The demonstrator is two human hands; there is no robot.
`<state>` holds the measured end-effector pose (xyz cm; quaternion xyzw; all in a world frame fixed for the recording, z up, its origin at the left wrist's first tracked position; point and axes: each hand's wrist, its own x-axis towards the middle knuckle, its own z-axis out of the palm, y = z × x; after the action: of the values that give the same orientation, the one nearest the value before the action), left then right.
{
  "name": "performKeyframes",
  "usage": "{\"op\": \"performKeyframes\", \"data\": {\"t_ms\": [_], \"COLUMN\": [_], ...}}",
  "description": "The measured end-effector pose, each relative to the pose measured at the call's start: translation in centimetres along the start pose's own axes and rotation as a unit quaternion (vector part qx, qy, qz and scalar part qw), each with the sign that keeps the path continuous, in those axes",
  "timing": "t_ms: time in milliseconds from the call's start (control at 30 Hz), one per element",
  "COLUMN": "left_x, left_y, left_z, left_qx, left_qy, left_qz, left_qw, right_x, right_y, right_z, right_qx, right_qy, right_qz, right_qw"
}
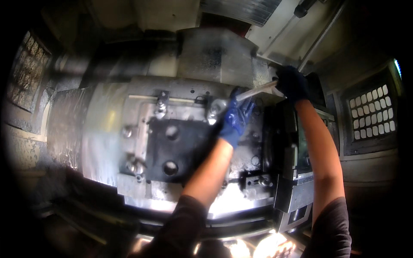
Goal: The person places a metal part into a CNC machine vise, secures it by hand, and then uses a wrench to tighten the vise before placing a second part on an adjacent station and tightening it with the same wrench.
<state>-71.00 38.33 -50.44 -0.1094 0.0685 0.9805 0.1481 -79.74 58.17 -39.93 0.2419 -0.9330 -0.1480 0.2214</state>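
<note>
Wrench (254, 92) spans both gloved hands: left hand (235, 117) fingers grip head end, right hand (291, 82) fingers grip handle.

Two gloved hands (236, 118), one wrench (254, 92)

A grey metal machine table (107, 129), wet and shiny, carried the work. A dark square plate (180, 148) with round holes lay flat on it. Clamps with bolts (161, 105) sat at the plate's upper edge, and another bolt (134, 167) stood at its lower left corner, just beside it.
</note>
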Motion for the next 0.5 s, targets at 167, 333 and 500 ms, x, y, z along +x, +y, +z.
{"op": "performKeyframes", "data": {"t_ms": [167, 333, 500], "left_x": [1.7, 0.6, -2.6], "left_y": [-1.8, -1.9, -4.2], "left_z": [-1.1, 0.6, 6.7], "left_qx": [-0.050, -0.181, -0.231], "left_qy": [0.013, -0.043, 0.190], "left_qz": [0.105, 0.054, -0.077], "left_qw": [0.993, 0.981, 0.951], "right_x": [3.1, -0.9, -6.8], "right_y": [-1.1, -3.6, -9.0], "right_z": [5.7, -5.0, -11.8], "right_qx": [-0.064, -0.017, -0.030], "right_qy": [-0.010, -0.031, -0.142], "right_qz": [0.066, 0.021, 0.125], "right_qw": [0.996, 0.999, 0.981]}}
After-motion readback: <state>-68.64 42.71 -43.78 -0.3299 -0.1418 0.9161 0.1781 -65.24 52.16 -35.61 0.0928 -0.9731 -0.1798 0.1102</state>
